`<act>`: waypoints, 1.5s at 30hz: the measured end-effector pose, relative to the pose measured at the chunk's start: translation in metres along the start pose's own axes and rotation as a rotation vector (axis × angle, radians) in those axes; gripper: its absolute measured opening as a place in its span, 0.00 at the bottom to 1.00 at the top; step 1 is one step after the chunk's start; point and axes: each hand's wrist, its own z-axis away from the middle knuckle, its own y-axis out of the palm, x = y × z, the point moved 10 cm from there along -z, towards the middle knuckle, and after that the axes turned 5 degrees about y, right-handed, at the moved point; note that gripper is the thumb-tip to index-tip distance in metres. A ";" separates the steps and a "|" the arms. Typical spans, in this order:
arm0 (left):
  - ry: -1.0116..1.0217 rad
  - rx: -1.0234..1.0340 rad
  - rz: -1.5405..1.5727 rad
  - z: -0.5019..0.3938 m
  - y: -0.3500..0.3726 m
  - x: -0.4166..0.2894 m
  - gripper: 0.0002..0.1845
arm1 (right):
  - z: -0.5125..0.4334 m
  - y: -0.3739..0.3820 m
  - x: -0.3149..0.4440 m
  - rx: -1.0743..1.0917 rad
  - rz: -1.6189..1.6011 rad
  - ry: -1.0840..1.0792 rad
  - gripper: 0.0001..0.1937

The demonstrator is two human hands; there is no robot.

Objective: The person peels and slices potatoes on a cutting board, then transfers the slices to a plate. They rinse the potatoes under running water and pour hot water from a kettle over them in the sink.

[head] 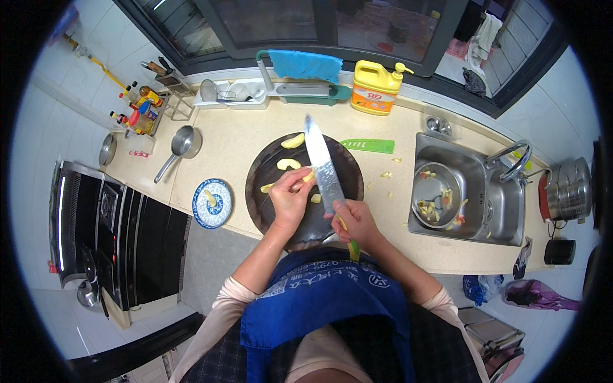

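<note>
My left hand (290, 197) pinches a small pale apple piece (309, 175) between its fingertips, above a dark round wooden chopping board (261, 210). A kitchen knife (322, 160) with a green and yellow handle is gripped in my right hand (355, 222). Its broad wet blade points away from me and lies close beside the held piece; contact is hard to tell. Peeled apple wedges (289, 164) and a smaller cut piece (315, 198) lie on the board. One pale piece (210, 197) rests on a blue-and-white plate (224, 218) to the left.
Right of the board lie a green slotted blade cover (368, 145) and scraps (386, 174). The steel sink (471, 163) holds a metal basin (443, 176) with peelings. A saucepan (186, 142) stands left, its handle towards me. A yellow detergent jug (376, 88) stands at the back.
</note>
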 end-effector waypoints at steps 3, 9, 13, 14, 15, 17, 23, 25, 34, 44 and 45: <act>-0.077 -0.011 0.015 0.001 -0.001 0.009 0.12 | 0.006 -0.019 0.027 -0.299 0.368 -0.288 0.15; -0.173 -0.048 0.113 0.006 0.000 0.019 0.12 | 0.028 0.000 0.050 -0.494 1.084 -0.564 0.09; -0.132 -0.040 0.057 0.006 -0.001 0.015 0.11 | 0.028 0.017 0.051 -0.455 1.266 -0.594 0.08; -0.122 -0.031 0.050 0.005 -0.001 0.013 0.10 | 0.028 0.018 0.051 -0.460 1.298 -0.589 0.08; -0.100 -0.039 0.011 0.005 -0.003 0.010 0.10 | 0.028 0.019 0.051 -0.457 1.312 -0.587 0.08; -0.081 -0.044 -0.055 0.004 -0.005 0.005 0.09 | 0.029 0.019 0.052 -0.469 1.345 -0.569 0.08; -0.059 -0.057 0.010 0.002 -0.002 -0.004 0.10 | 0.031 0.016 0.055 -0.488 1.347 -0.588 0.07; -0.032 -0.056 -0.079 0.001 -0.003 -0.009 0.10 | 0.030 0.015 0.051 -0.463 1.339 -0.573 0.07; 0.038 -0.037 -0.150 -0.002 0.000 -0.021 0.09 | 0.020 0.012 0.043 -0.454 1.394 -0.470 0.04; 0.036 0.027 -0.293 -0.007 -0.001 -0.024 0.09 | 0.011 0.009 0.044 -0.494 1.474 -0.493 0.08; 0.031 0.030 -0.294 -0.007 -0.001 -0.024 0.09 | 0.010 0.009 0.044 -0.481 1.473 -0.491 0.07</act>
